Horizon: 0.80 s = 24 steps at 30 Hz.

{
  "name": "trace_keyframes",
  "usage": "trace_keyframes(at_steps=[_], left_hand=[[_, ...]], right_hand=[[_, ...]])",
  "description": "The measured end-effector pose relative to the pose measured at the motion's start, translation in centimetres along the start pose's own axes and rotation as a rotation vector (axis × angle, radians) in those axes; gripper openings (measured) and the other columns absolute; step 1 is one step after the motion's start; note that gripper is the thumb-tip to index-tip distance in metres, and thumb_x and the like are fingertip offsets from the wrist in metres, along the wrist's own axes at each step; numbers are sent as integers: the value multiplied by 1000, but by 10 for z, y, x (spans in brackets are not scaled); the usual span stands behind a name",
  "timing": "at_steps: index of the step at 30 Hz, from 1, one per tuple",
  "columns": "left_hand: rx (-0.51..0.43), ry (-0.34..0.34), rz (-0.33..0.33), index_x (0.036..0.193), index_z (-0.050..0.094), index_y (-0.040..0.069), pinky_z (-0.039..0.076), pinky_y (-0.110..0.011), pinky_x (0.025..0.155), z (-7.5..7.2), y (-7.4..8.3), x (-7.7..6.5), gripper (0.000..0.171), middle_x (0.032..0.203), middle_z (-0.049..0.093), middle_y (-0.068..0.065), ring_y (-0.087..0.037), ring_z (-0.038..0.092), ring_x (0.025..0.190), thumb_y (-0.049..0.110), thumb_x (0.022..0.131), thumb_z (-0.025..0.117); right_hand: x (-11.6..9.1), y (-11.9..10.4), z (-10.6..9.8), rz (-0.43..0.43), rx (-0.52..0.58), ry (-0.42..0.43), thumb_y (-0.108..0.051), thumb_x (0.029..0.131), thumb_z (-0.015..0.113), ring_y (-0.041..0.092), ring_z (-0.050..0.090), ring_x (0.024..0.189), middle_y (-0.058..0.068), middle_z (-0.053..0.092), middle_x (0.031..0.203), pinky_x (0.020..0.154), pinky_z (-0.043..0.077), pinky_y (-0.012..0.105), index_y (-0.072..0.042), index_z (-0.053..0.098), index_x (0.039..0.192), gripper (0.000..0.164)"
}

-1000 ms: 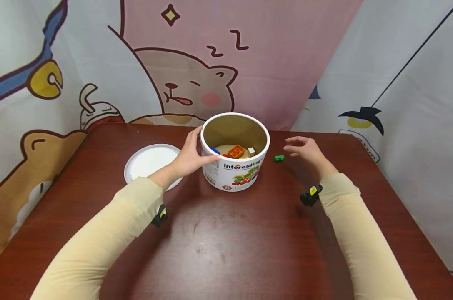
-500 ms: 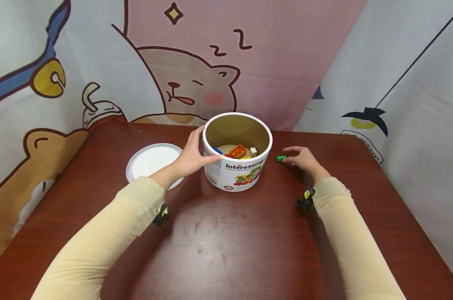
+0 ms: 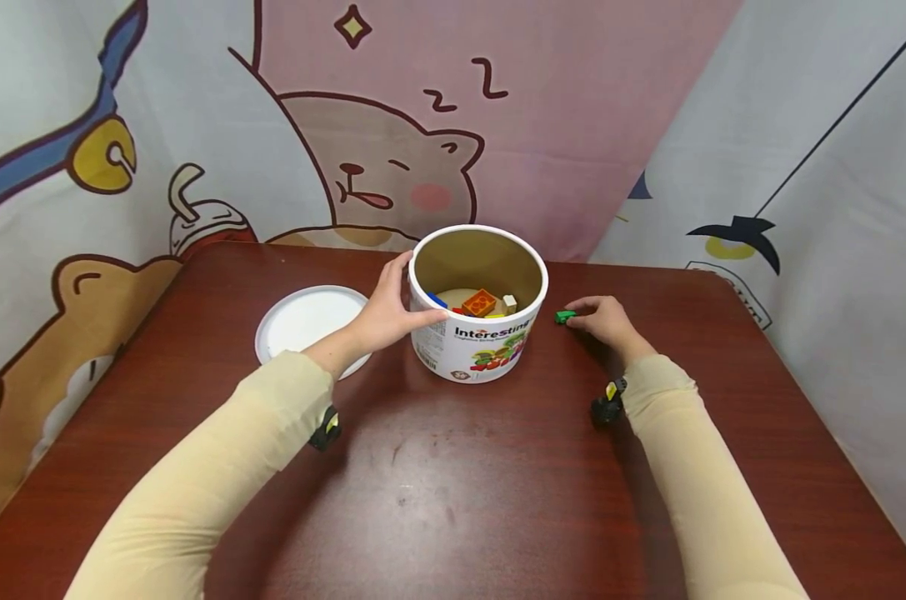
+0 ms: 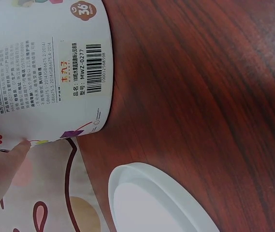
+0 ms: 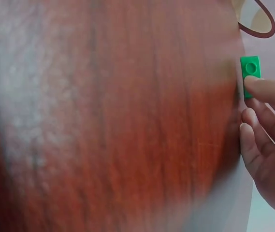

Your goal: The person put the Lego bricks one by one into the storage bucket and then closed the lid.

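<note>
A white round tub with printed fruit stands upright at the table's far side. My left hand grips its left rim, thumb along the front edge and fingers round the outside. Inside lie several toy bricks, among them an orange brick, a white one and a partly hidden blue one. To the right of the tub, my right hand pinches a small green toy brick. In the right wrist view the thumb lies over one end of the green brick.
A white round lid lies on the dark red-brown table, left of the tub and partly behind the left forearm. A cartoon-printed cloth hangs behind the table's far edge. Both wrists carry small black cameras.
My right hand has come down and left to the green brick and now pinches it. The left hand has kept its grip on the tub. The whole head view has shifted slightly.
</note>
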<state>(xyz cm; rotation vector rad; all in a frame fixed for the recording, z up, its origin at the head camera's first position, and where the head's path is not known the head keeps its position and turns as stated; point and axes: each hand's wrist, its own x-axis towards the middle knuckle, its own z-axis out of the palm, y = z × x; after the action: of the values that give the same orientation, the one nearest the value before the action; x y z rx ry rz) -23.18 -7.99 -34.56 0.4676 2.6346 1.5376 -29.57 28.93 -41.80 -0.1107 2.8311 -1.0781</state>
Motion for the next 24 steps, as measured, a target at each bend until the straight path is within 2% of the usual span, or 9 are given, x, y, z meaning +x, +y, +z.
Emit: trace_keyframes(at_steps=[3,5,13,19,24], left_hand=[[-1,-3,-1,149,10,8,22,-44,115,0,0,0,102,150,16,-14,-26,24,137,29,75,78],[-5,-4,-1,149,9,8,22,-44,115,0,0,0,103,151,16,-14,-26,24,137,28,75,78],[-10,-9,-1,149,9,8,24,-43,115,1,0,0,102,151,15,-14,-27,25,137,29,76,77],[-17,-9,-4,149,9,8,24,-43,115,1,0,0,101,151,14,-15,-27,25,137,28,76,77],[-22,-10,-6,149,9,8,25,-43,114,0,1,0,102,150,14,-15,-27,25,137,27,76,78]], right_hand=[[-2,-1,-3,12,53,-3,-13,87,65,12,57,73,22,63,108,66,48,23,4,62,115,34],[-4,-1,-4,26,100,-6,-14,87,64,6,58,68,18,64,104,64,50,20,4,62,116,34],[-12,-10,-12,39,252,-18,-14,89,62,0,61,72,-14,61,83,68,52,17,7,58,117,36],[-21,-28,-24,21,301,-6,-15,89,62,2,63,76,-17,60,81,76,53,22,7,57,120,38],[-25,-42,-38,-38,309,-5,-14,89,63,-4,61,72,-19,62,79,72,53,19,10,55,119,39]])
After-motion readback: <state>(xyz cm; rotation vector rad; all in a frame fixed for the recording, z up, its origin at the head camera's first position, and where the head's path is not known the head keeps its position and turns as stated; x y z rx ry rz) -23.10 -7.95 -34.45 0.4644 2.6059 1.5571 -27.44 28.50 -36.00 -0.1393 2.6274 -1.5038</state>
